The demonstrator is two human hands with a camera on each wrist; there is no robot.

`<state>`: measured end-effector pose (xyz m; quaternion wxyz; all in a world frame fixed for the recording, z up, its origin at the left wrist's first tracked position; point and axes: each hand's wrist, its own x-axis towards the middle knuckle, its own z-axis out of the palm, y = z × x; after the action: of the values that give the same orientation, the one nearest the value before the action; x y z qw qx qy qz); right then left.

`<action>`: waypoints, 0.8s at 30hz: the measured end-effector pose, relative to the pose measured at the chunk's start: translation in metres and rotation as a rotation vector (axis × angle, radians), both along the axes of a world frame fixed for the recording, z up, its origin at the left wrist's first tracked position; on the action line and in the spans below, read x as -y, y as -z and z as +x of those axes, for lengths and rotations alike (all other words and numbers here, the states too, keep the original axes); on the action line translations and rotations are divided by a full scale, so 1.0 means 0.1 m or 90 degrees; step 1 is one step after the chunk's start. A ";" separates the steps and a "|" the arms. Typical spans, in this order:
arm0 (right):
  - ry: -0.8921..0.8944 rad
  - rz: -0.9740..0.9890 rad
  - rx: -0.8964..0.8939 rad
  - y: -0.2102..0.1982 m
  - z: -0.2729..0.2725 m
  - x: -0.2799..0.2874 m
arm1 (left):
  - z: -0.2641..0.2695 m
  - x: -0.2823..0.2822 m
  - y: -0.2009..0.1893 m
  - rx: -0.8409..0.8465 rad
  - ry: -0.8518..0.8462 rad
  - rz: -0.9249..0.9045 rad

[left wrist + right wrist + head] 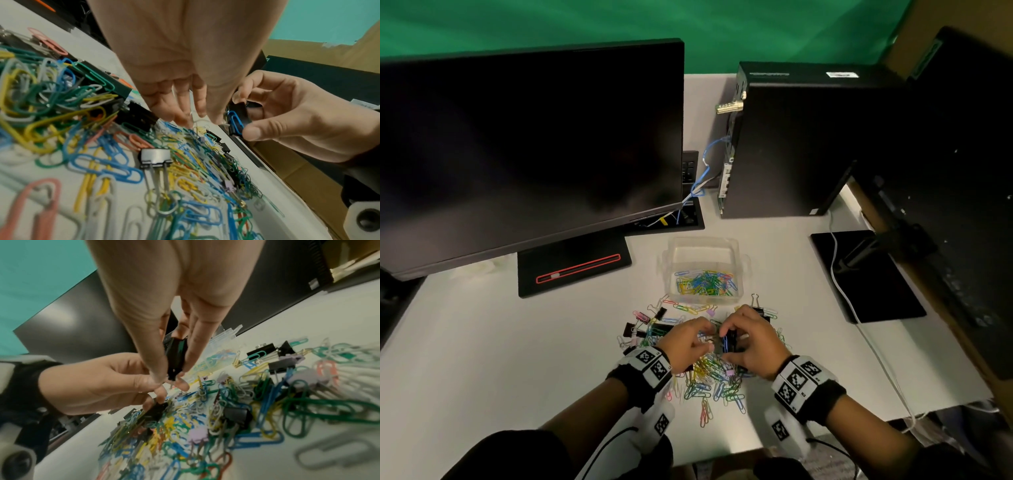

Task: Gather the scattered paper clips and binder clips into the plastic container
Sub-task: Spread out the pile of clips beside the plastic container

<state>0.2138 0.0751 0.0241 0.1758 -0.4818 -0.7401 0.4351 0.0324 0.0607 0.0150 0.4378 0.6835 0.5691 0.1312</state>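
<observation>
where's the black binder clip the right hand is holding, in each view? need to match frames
Head: black binder clip at centre, low, between both hands, above the clip pile.
Left wrist: right of centre, a blue paper clip hooked on it, in the right hand.
Right wrist: centre, between thumb and fingers of that hand.
Shared landmark: the left hand touching it, and the coloured clip pile below.

My head view looks steeply down on the desk (pixel 482 342); both wrist views sit low and close — facing inward, sharing the clip pile (pixel 185 162) and each other's hand.
</observation>
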 end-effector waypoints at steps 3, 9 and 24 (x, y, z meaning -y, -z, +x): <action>0.021 -0.001 -0.020 0.00 0.00 -0.01 | 0.00 -0.02 0.01 0.057 -0.019 -0.012; 0.106 -0.074 -0.043 -0.04 -0.03 -0.05 | -0.01 -0.08 0.01 0.119 -0.062 -0.015; -0.081 -0.046 0.197 0.09 0.08 -0.20 | -0.75 -0.12 0.01 0.101 -0.248 0.007</action>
<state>0.2220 0.0954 0.0148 0.0144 -0.5015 -0.7710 0.3922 -0.0429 0.0729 0.0143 0.4439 0.5506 0.6533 0.2702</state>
